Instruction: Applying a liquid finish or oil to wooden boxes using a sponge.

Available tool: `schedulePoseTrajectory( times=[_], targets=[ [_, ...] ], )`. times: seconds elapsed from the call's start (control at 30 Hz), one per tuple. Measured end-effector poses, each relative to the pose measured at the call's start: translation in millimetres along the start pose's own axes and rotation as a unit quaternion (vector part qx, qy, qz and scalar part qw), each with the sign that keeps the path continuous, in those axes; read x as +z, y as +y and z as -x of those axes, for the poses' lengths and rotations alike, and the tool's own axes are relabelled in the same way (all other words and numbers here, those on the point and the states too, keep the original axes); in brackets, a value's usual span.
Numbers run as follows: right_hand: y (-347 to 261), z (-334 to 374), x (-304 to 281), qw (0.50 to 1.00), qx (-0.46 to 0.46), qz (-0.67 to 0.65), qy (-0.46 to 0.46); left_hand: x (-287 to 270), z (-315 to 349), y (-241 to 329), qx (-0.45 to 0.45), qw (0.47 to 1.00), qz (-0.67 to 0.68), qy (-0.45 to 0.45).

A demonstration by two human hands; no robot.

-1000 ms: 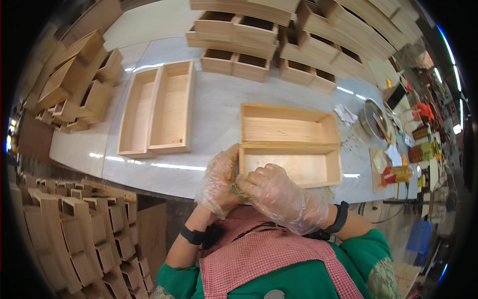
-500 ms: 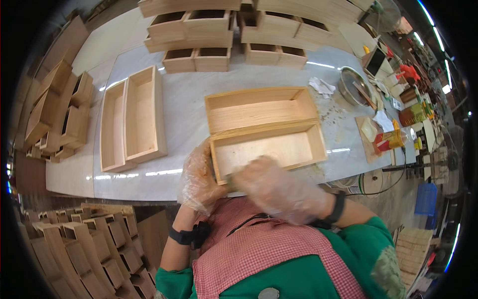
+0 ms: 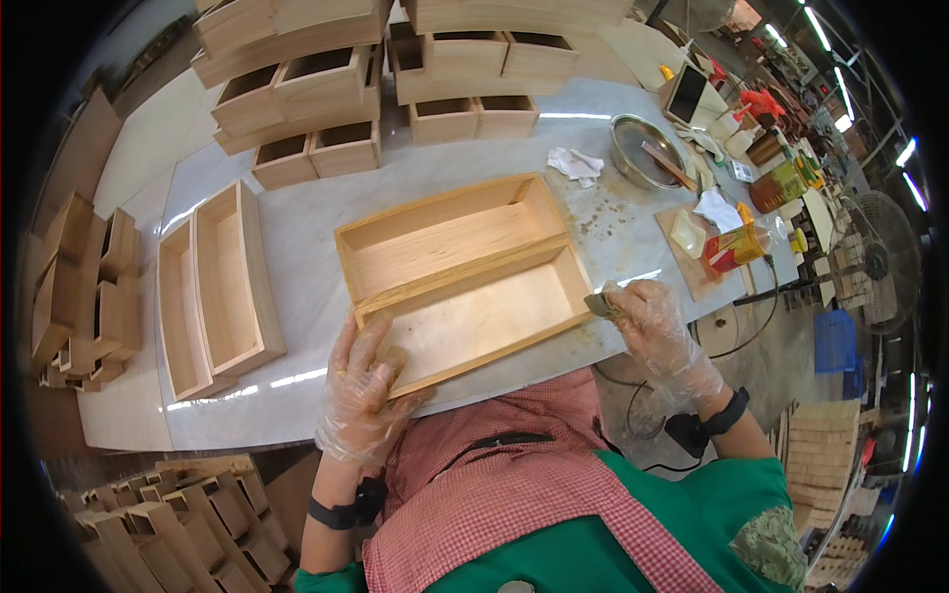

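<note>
A two-compartment wooden box [image 3: 463, 274] lies at a slant on the table in front of me, its rims more yellow than the pale wood inside. My left hand [image 3: 358, 400], in a clear plastic glove, grips its near left corner, thumb over the wall. At the near right corner is my right hand [image 3: 652, 331], gloved the same way. Pinched in its fingers is a small dark green-grey pad [image 3: 599, 304], which touches or nearly touches the box's rim.
Another pale divided box [image 3: 232, 287] lies to the left. Stacked wooden boxes [image 3: 316, 94] stand at the back. On the right are a metal bowl [image 3: 643, 158] with a brush-like stick, a crumpled white cloth [image 3: 575, 166] and a red-and-yellow bottle [image 3: 736, 245]. Brown spots mark the tabletop.
My right hand has moved with the pad from the near left corner along the near wall to the near right corner. My left hand still holds the left end. The view has shifted.
</note>
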State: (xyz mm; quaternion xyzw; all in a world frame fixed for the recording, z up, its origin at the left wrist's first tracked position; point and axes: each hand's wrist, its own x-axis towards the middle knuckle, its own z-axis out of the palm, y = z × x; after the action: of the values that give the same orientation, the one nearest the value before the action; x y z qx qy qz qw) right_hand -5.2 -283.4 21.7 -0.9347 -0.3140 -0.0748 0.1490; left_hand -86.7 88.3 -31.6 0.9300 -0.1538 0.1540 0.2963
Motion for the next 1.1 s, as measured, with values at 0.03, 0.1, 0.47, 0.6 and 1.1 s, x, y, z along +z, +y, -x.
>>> schedulePoseTrajectory(
  times=[0.03,0.1,0.47,0.6,1.1],
  targets=[
    [3.6,0.6,-1.1,0.999,0.034,-0.011,-0.034,1.1,0.9,-2.4,0.004,1.000,0.002,0.001],
    [-10.1,-3.7,0.6,0.999,0.010,-0.020,-0.033,5.7,2.0,-5.3,0.006,1.000,0.011,0.010],
    [39.0,-70.9,31.8,0.990,-0.035,-0.001,0.138,-1.8,-9.6,4.0,0.014,0.999,-0.018,-0.040],
    [42.7,-65.1,36.3,0.991,-0.033,-0.040,0.127,4.6,-8.2,3.1,0.009,0.999,-0.032,-0.027],
    [0.8,22.6,8.3,0.978,0.058,-0.193,0.060,2.2,-0.1,-2.2,-0.017,0.997,-0.030,-0.075]
  ],
)
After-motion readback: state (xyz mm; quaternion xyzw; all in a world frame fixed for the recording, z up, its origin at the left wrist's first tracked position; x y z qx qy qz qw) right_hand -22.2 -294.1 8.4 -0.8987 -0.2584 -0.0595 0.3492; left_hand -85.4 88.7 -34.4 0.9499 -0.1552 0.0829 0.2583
